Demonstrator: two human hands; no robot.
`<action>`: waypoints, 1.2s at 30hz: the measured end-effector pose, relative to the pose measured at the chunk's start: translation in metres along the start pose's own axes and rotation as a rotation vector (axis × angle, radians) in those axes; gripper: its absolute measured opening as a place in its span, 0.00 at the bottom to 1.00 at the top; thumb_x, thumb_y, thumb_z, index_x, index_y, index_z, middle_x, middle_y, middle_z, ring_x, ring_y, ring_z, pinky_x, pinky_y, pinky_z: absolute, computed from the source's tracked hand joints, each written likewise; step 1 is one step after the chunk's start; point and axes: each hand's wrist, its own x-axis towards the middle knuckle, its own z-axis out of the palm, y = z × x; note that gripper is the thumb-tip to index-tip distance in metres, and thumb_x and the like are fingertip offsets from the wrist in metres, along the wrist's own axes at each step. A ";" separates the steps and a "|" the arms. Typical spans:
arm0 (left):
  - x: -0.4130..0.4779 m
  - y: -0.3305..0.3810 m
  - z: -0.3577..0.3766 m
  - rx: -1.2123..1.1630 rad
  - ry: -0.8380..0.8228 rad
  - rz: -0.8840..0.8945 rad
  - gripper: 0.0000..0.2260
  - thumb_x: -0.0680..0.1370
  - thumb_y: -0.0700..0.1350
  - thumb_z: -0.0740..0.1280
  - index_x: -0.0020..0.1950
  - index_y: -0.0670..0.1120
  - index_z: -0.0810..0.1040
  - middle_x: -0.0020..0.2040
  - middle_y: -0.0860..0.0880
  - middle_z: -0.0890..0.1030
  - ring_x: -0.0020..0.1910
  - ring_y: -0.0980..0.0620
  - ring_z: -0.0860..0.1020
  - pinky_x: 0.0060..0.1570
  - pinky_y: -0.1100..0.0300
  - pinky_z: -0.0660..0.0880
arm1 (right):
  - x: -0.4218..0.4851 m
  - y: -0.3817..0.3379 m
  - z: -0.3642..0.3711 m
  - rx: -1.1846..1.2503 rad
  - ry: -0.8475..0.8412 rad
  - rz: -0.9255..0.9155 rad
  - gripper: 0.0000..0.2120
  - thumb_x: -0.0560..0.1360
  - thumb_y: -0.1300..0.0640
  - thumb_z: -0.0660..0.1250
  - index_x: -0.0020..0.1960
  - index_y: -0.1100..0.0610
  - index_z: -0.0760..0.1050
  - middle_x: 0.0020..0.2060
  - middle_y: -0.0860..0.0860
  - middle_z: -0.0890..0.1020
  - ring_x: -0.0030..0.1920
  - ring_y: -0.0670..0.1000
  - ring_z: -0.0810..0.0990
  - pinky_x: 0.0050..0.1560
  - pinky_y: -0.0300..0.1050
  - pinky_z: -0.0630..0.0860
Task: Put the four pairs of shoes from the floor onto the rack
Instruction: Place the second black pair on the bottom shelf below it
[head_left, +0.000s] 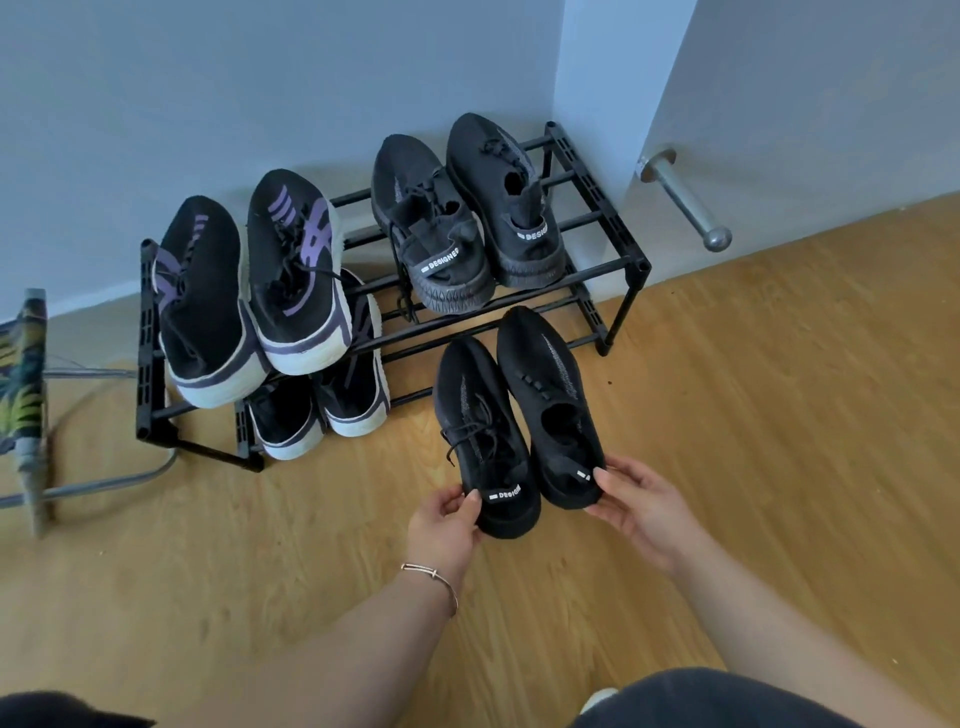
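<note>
— Where are your hands?

— Your left hand (451, 519) pinches the heel of the left all-black knit sneaker (485, 441), thumb on the collar by the white "DESIGNE" tab, fingers curled under the sole. Your right hand (636, 501) closes on the heel of the right all-black knit sneaker (550, 405) in the same way. A thin metal bracelet (434, 582) rings your left wrist.

— And where is that pair?

— Side by side, toes pointing at the black metal bar rack (613, 234), just in front of its lower tier; I can't tell whether the soles touch the wooden plank floor (753, 415).

— What's on the rack?

— On the top tier, at the right, a matching pair of black knit sneakers with ridged rubber soles (462, 218), heels toward you. At the left, a pair of black sneakers with purple stripes and thick white soles (249, 291), tilted. Beneath those, on the lower tier, a second black-and-purple white-soled pair (322, 410), half hidden.
</note>
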 end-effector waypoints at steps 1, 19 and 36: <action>0.007 0.009 0.005 -0.003 0.016 0.015 0.16 0.79 0.41 0.69 0.65 0.39 0.75 0.57 0.42 0.82 0.54 0.44 0.83 0.56 0.46 0.81 | 0.008 -0.008 0.004 -0.001 -0.005 -0.005 0.18 0.77 0.63 0.70 0.67 0.62 0.75 0.57 0.59 0.86 0.56 0.58 0.86 0.51 0.49 0.85; 0.046 0.037 0.025 0.038 -0.190 -0.093 0.27 0.76 0.53 0.71 0.73 0.47 0.69 0.65 0.49 0.78 0.59 0.47 0.82 0.59 0.48 0.80 | 0.063 -0.032 0.013 0.069 0.036 -0.020 0.28 0.77 0.55 0.72 0.75 0.57 0.69 0.68 0.53 0.78 0.65 0.51 0.80 0.65 0.47 0.76; 0.096 0.061 0.046 0.228 0.043 0.127 0.25 0.73 0.49 0.75 0.69 0.50 0.75 0.49 0.51 0.85 0.43 0.53 0.86 0.48 0.59 0.82 | 0.103 -0.049 0.050 -0.179 0.223 -0.216 0.20 0.74 0.58 0.76 0.63 0.50 0.74 0.51 0.46 0.80 0.49 0.47 0.84 0.48 0.40 0.83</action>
